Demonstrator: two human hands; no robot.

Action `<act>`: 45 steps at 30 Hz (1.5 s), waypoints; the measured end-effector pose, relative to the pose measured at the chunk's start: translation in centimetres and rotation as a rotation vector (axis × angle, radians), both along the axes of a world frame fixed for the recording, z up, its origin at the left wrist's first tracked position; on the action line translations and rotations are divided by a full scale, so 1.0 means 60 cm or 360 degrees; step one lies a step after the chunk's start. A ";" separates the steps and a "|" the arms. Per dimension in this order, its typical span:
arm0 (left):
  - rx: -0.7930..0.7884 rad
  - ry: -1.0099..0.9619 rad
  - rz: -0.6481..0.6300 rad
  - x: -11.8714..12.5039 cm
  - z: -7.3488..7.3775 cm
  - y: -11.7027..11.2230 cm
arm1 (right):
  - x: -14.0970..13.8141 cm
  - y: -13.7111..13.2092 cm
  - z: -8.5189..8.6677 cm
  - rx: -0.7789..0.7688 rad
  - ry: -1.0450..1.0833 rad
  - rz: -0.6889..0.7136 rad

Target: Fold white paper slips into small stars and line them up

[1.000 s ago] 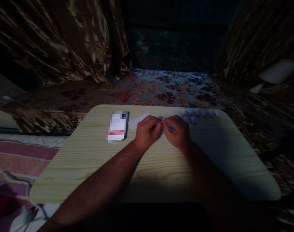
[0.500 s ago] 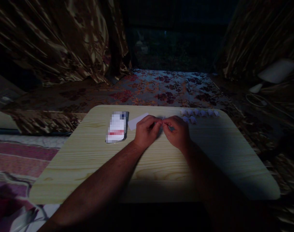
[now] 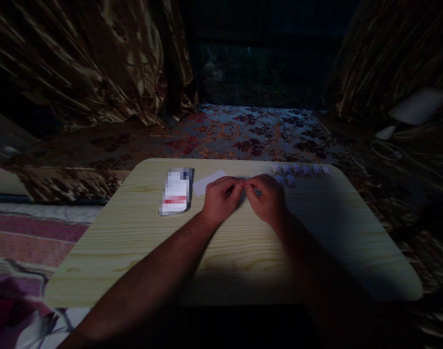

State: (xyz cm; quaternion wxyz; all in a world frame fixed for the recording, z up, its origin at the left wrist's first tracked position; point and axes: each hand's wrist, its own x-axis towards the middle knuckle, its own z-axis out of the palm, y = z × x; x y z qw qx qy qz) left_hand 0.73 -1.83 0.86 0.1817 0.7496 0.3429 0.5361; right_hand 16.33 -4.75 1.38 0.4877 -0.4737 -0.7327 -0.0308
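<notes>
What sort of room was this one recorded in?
Probably a bedroom at home, dimly lit: long patterned curtains hang beyond the table, a small lamp stands at the far right, and striped cloth that looks like bedding lies at the left.

Left hand (image 3: 223, 196) and right hand (image 3: 267, 195) pinch a tiny, mostly hidden piece (image 3: 245, 183) above a wood-grain table (image 3: 239, 242); smartphone (image 3: 176, 191) and white paper (image 3: 207, 183) left, small pale pieces (image 3: 306, 170) right.

The left arm (image 3: 163, 258) at 7 o'clock and right arm (image 3: 310, 252) at 4 o'clock are bare, and so are both hands (image 3: 221, 199).
</notes>
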 end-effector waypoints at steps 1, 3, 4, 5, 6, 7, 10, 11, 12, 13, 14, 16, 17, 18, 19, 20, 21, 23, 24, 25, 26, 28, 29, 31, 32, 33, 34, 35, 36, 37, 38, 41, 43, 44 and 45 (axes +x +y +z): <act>0.0007 0.0002 0.0019 0.000 0.000 -0.001 | -0.001 0.000 -0.001 -0.0005 0.0003 0.0009; 0.0021 0.0001 0.0065 0.000 0.001 -0.003 | -0.002 -0.001 -0.002 -0.0014 0.0016 0.0021; 0.0026 0.0000 0.0081 0.000 0.002 -0.004 | -0.003 -0.001 -0.002 -0.0017 0.0027 0.0025; 0.0031 -0.0003 0.0091 0.000 0.002 -0.004 | -0.004 -0.001 -0.002 -0.0017 0.0038 0.0026; 0.0035 -0.0006 0.0093 0.000 0.003 -0.005 | -0.004 -0.001 -0.002 -0.0016 0.0048 0.0024; 0.0037 -0.0007 0.0088 -0.001 0.003 -0.005 | -0.004 -0.001 -0.002 -0.0013 0.0055 0.0020; 0.0035 0.0000 0.0040 -0.001 0.003 -0.003 | -0.002 0.000 -0.002 -0.0002 0.0054 0.0000; 0.0032 0.0006 0.0020 -0.001 0.003 -0.002 | -0.001 0.001 -0.002 0.0007 0.0054 -0.0011; 0.0029 0.0014 0.0003 -0.001 0.002 0.000 | -0.001 0.001 -0.001 0.0017 0.0054 -0.0021; 0.0026 0.0021 -0.0010 -0.001 0.002 0.001 | 0.000 0.002 -0.001 0.0025 0.0056 -0.0027; 0.0023 0.0026 -0.0019 -0.001 0.001 0.002 | 0.001 0.002 -0.001 0.0033 0.0058 -0.0027; 0.0018 0.0024 -0.0027 0.000 0.000 0.003 | 0.001 0.001 0.000 0.0042 0.0065 -0.0014; 0.0015 0.0017 -0.0027 0.000 -0.001 0.003 | 0.000 0.001 0.000 0.0038 0.0066 -0.0004; 0.0011 0.0006 -0.0022 0.001 -0.001 0.003 | -0.001 0.001 0.000 0.0030 0.0068 0.0006; 0.0004 -0.0005 -0.0012 0.001 -0.002 0.003 | -0.001 0.000 0.001 0.0019 0.0069 0.0011; -0.0003 -0.0019 0.0001 0.002 -0.003 0.003 | -0.002 0.000 0.001 0.0006 0.0071 0.0013; -0.0012 -0.0032 0.0013 0.002 -0.003 0.002 | -0.003 -0.001 0.002 -0.0004 0.0072 0.0013; -0.0025 -0.0051 0.0026 0.003 -0.003 0.001 | -0.004 -0.002 0.002 -0.0015 0.0075 0.0006; -0.0029 -0.0055 0.0027 0.003 -0.003 0.000 | -0.004 -0.002 0.002 -0.0020 0.0075 -0.0002; -0.0034 -0.0054 0.0022 0.003 -0.003 0.000 | -0.004 -0.003 0.001 -0.0027 0.0074 -0.0008; -0.0039 -0.0052 0.0016 0.002 -0.002 0.000 | -0.004 -0.003 0.001 -0.0038 0.0068 -0.0013; -0.0052 -0.0053 0.0016 0.002 -0.001 -0.001 | -0.003 -0.003 0.000 -0.0052 0.0059 -0.0019; -0.0062 -0.0057 0.0019 0.001 -0.001 -0.001 | -0.003 -0.002 -0.001 -0.0059 0.0053 -0.0017; -0.0081 -0.0067 0.0031 0.001 -0.001 -0.001 | -0.003 -0.002 -0.001 -0.0063 0.0043 -0.0016; -0.0088 -0.0071 0.0034 0.001 -0.001 0.000 | -0.002 -0.002 -0.001 -0.0063 0.0037 -0.0015; -0.0094 -0.0075 0.0032 0.001 -0.002 0.000 | -0.002 -0.002 -0.001 -0.0063 0.0033 -0.0015; -0.0097 -0.0078 0.0027 0.001 -0.002 0.000 | -0.002 -0.001 -0.001 -0.0061 0.0030 -0.0016; -0.0098 -0.0082 0.0022 0.001 -0.003 0.001 | -0.002 -0.001 0.000 -0.0056 0.0033 -0.0016; -0.0097 -0.0086 0.0020 0.001 -0.004 0.001 | -0.002 -0.001 0.000 -0.0053 0.0042 -0.0014; -0.0097 -0.0088 0.0018 0.001 -0.005 0.002 | -0.002 0.000 0.001 -0.0050 0.0054 -0.0009; -0.0096 -0.0090 0.0018 0.001 -0.006 0.002 | -0.001 0.000 0.002 -0.0045 0.0070 -0.0005; -0.0108 -0.0097 -0.0001 0.000 -0.008 0.004 | -0.001 0.001 0.003 -0.0045 0.0101 0.0005; -0.0127 -0.0106 -0.0028 -0.001 -0.009 0.005 | -0.001 0.002 0.002 -0.0050 0.0104 0.0009; -0.0134 -0.0112 -0.0038 -0.001 -0.009 0.006 | -0.001 0.002 0.002 -0.0050 0.0105 0.0011; -0.0140 -0.0117 -0.0046 -0.001 -0.009 0.006 | -0.002 0.002 0.001 -0.0047 0.0106 0.0012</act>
